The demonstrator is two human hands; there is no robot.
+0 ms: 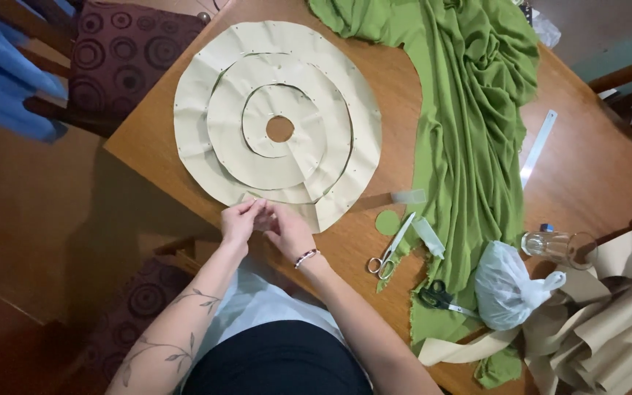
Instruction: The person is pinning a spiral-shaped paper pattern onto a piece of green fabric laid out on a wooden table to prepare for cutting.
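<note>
- Starting at the far left, a blue cloth (9, 80) hangs at about 10 o'clock, with a maroon cushion with ring patterns (129, 51) just beside it, off the corner of the desk (594, 175).
- Both hands meet at the near edge of the desk, at roughly 6 o'clock of the cream spiral pattern (279, 121).
- The left hand (239, 222) has its fingertips pinched together on the near rim of the spiral pattern; its grip is closed tight on that edge, though whether something small sits between the fingers I cannot tell.
- The right hand (287, 228), with a beaded bracelet (306, 257) at the wrist, touches the left; its grip is closed too, fingers curled onto the same bit of rim.
- The spiral pattern lies flat on the desk, a round sheet cut in a coil around a small centre hole.
- At 3 o'clock of the hands lie a small green fabric circle (387, 222) and silver scissors (389, 252), near each other.
- A long green fabric (469, 132) runs from 12 o'clock down toward 5 o'clock.
- Black-handled scissors (439, 298) rest on its lower end, beside a white plastic bag (506, 289).
- A metal ruler (538, 146) lies at 2 o'clock, apart from the fabric.
- A clear glass (561, 246) lies on its side near cream paper strips (616, 314) at 4 o'clock.
</note>
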